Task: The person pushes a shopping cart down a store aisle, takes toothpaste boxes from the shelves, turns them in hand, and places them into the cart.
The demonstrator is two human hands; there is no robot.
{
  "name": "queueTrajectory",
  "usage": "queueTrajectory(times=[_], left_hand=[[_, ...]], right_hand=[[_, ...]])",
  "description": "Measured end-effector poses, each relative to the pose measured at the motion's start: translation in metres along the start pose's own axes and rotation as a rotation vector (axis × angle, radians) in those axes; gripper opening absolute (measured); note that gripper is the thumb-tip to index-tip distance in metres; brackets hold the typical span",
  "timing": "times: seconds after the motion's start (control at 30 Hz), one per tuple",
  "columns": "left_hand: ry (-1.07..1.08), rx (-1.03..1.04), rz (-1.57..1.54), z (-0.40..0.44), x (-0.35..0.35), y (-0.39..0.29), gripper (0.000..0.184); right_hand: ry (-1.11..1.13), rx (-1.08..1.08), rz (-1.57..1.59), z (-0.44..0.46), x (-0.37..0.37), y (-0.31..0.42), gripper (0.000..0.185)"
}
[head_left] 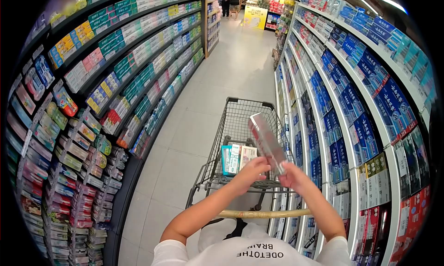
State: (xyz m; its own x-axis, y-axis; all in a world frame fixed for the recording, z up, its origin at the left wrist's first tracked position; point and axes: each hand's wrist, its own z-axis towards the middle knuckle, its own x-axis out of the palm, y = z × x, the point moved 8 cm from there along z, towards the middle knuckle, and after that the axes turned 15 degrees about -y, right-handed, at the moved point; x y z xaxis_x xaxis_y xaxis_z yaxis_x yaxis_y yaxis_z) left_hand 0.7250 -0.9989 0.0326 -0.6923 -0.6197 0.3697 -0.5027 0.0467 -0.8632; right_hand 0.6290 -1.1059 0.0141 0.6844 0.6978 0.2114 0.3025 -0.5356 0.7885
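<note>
My right hand (296,177) grips the lower end of a long silver-and-red toothpaste box (267,143), held tilted above a wire shopping cart (217,127). My left hand (252,174) is just left of the box's lower end, fingers loosely bent and apart; whether they touch the box I cannot tell. Inside the cart, behind my left hand, stand a teal box (226,160), a white-and-green box (235,158) and a pale cream box (249,155). The cart's handle bar (263,214) runs below my forearms.
On the left, a dark shelf (125,192) carries toothbrush packs and toothpaste boxes. Close on the right, white shelving (354,187) holds many blue boxes (393,104). A tiled aisle (222,67) leads ahead to a yellow display (255,17) and two people (230,2).
</note>
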Motion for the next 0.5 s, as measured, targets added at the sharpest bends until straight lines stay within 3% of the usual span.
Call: queueTrajectory(times=[0.1,0.17,0.3,0.37,0.5], left_hand=[[0.258,0.037,0.14,-0.005,0.012,0.01,0.029],[0.441,0.139,0.227,-0.009,0.023,0.012,0.025],[0.468,0.119,0.068,0.017,0.012,0.049,0.019],[0.381,-0.028,0.005,0.022,0.0,0.057,0.016],[0.382,-0.097,0.044,0.017,-0.004,0.049,0.018]], right_hand=[[-0.005,0.096,0.049,0.079,-0.009,0.012,0.028],[-0.19,0.06,-0.209,0.131,-0.023,0.019,0.035],[-0.401,0.096,-0.488,0.223,-0.049,-0.001,0.048],[-0.399,0.257,-0.505,0.249,-0.049,-0.03,0.047],[-0.493,0.288,-0.639,0.287,-0.054,-0.074,0.036]])
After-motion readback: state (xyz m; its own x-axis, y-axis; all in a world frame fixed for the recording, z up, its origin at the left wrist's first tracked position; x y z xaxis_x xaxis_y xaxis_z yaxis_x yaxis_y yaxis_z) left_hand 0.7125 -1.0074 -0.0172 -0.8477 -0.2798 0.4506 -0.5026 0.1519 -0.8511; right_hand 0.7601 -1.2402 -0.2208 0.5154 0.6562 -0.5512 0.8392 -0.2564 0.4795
